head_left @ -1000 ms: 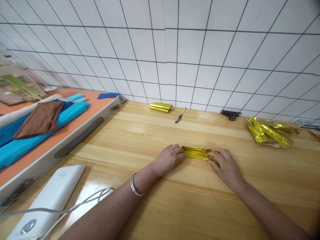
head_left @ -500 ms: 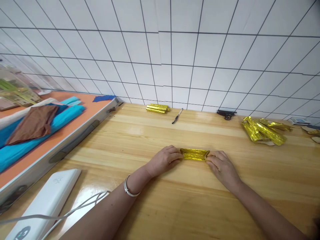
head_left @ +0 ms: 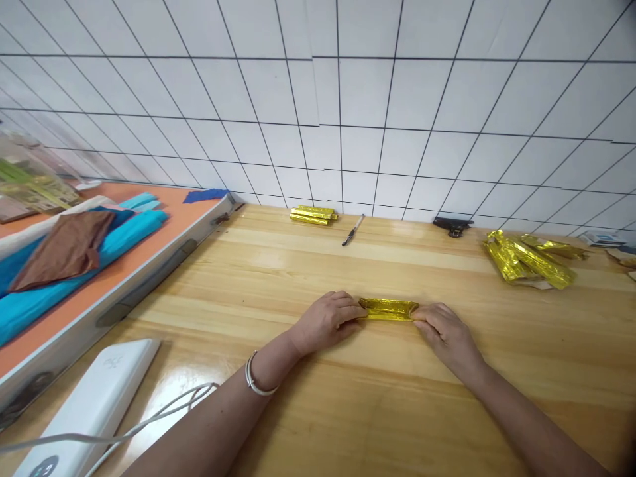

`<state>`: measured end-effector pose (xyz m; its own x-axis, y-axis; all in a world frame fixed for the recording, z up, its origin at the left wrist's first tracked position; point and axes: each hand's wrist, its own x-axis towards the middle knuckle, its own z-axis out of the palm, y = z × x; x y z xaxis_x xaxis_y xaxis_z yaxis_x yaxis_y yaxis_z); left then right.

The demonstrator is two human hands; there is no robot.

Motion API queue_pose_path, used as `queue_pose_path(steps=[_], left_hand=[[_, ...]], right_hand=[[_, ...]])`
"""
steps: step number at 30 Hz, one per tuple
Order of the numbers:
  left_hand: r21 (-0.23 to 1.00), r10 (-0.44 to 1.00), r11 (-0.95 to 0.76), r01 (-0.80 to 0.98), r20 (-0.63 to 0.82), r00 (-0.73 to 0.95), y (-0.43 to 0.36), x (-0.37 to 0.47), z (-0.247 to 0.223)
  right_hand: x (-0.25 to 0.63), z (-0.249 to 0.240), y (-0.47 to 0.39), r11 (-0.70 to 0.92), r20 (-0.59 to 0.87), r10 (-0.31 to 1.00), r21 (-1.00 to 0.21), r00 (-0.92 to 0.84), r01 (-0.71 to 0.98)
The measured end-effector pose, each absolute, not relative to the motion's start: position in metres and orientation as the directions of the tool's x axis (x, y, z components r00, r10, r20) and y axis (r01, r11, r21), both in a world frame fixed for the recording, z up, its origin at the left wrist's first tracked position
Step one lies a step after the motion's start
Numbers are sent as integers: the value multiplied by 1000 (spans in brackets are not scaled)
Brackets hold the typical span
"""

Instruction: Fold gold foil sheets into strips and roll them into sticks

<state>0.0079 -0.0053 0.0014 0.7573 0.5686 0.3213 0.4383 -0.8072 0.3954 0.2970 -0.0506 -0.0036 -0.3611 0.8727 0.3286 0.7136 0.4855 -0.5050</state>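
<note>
A small piece of gold foil paper [head_left: 389, 309], folded into a long shallow trough, lies between my hands just on or above the wooden table [head_left: 387, 411]. My left hand [head_left: 332, 319] pinches its left end with the fingertips. At its right end, my right hand [head_left: 446, 334] grips the foil between thumb and fingers. Both hands are closed, and the very ends of the foil are hidden by the fingers. A bracelet [head_left: 254, 374] circles my left wrist.
Along the tiled wall lie a stack of folded gold strips [head_left: 314, 215], a pen [head_left: 353, 230] and a black clip [head_left: 453, 225]. Crumpled gold foil [head_left: 529, 260] sits at right. At left are a white device [head_left: 92, 404] with cables [head_left: 149, 419] and an orange surface with a brown cloth-like piece [head_left: 64, 250].
My hands keep their grip on both ends of the gold foil. The right hand has shifted very slightly right, and the trough looks a little flatter.
</note>
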Motion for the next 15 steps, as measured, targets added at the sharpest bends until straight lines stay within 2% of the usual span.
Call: queue_pose_path(steps=[7,15], left_hand=[[413,622,-773,481,350,701,-6,12,-6],[492,717,-686,535,336,611,-10,18,-9]], right_hand=[[299,-6,-50,468,313,882,-500,-352,728],[296,-1,-53,447,284,894,-510,-347,735]])
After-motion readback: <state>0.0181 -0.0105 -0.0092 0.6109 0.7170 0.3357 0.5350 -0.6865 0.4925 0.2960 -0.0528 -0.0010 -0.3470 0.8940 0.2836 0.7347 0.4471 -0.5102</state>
